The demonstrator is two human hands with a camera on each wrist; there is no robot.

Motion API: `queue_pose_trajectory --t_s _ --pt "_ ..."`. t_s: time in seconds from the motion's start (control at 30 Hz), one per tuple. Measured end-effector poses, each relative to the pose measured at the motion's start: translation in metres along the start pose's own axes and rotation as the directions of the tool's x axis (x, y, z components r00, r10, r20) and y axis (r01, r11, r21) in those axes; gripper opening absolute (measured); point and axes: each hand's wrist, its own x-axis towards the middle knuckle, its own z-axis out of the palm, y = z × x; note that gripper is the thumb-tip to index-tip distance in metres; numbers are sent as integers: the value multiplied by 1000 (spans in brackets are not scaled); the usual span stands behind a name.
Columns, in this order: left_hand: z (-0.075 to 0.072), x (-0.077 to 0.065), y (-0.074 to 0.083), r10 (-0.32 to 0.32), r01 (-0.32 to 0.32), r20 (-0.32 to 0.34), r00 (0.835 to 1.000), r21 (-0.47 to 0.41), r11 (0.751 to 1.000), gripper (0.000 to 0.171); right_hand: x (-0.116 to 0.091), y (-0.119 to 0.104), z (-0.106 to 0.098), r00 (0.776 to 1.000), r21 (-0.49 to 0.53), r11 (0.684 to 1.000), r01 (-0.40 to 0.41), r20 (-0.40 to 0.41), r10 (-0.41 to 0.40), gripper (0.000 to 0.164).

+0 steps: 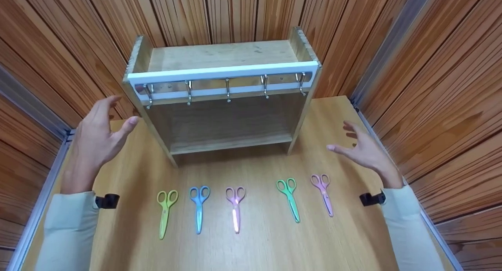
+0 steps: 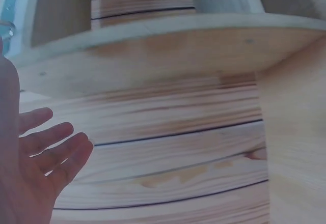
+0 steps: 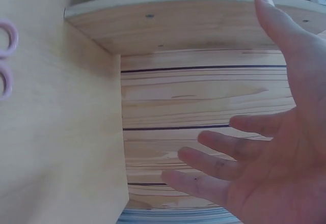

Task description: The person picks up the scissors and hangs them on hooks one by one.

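A wooden shelf (image 1: 231, 145) stands at the back of the table, with a white rail (image 1: 219, 71) of several metal hooks (image 1: 228, 90) along its front. To its left my left hand (image 1: 96, 135) is raised, fingers spread and holding nothing. On the other side my right hand (image 1: 362, 147) hovers above the table, likewise bare, thumb toward the shelf. Before the shelf lies a row of scissors: yellow-green scissors (image 1: 164, 214), blue scissors (image 1: 199, 208), pink scissors (image 1: 235, 210), green scissors (image 1: 291, 200) and, nearest my right hand, purple-pink scissors (image 1: 324, 194). All lie handles toward the shelf.
The wooden table (image 1: 259, 251) is enclosed by wood-plank walls (image 1: 443, 86) at the back and both sides. Metal edging (image 1: 411, 200) runs along the table's right side. In the right wrist view the shelf's side panel (image 3: 193, 25) stands beyond the fingers.
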Motion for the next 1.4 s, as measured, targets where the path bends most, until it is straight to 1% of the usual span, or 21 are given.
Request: queue_pose_trajectory --t_s 0.1,0.17,0.3,0.37,0.43,0.63,0.9,1.03,1.2,1.3,1.4 --pt "-2 3 9 29 -29 -31 999 -1 1000 76 -6 0 4 1000 8 1000 5 16 -5 102" --pt "-2 6 15 53 -54 -65 996 -10 998 76 -9 0 7 1000 3 1000 15 19 -15 101" --pt "-3 12 24 118 -120 -139 983 -10 993 78 -15 1 14 999 -11 999 37 27 -37 101" --pt "-6 15 29 142 -142 -156 978 8 990 80 -19 2 18 998 -19 999 46 36 -45 102" --pt "-10 20 33 154 -153 -157 975 21 988 82 -22 3 23 998 -25 999 45 42 -44 104" --pt "-17 34 45 144 -140 -108 984 44 989 88 -32 9 38 997 -31 998 49 55 -47 107" --pt "-24 46 52 113 -111 -39 993 57 992 87 -45 15 57 996 -5 1000 18 83 -18 105" --pt "-26 49 53 97 -97 -12 995 54 994 86 -51 18 74 996 10 1000 -3 86 2 107" --pt "-27 51 52 76 -77 17 997 73 994 85 -56 21 98 991 24 998 -64 116 61 106" --pt "-26 56 54 71 -74 34 997 85 994 87 -58 24 108 991 -7 997 -82 103 82 100" --pt "-24 62 57 69 -74 58 996 93 993 89 -60 28 115 993 -81 994 -79 76 85 97"
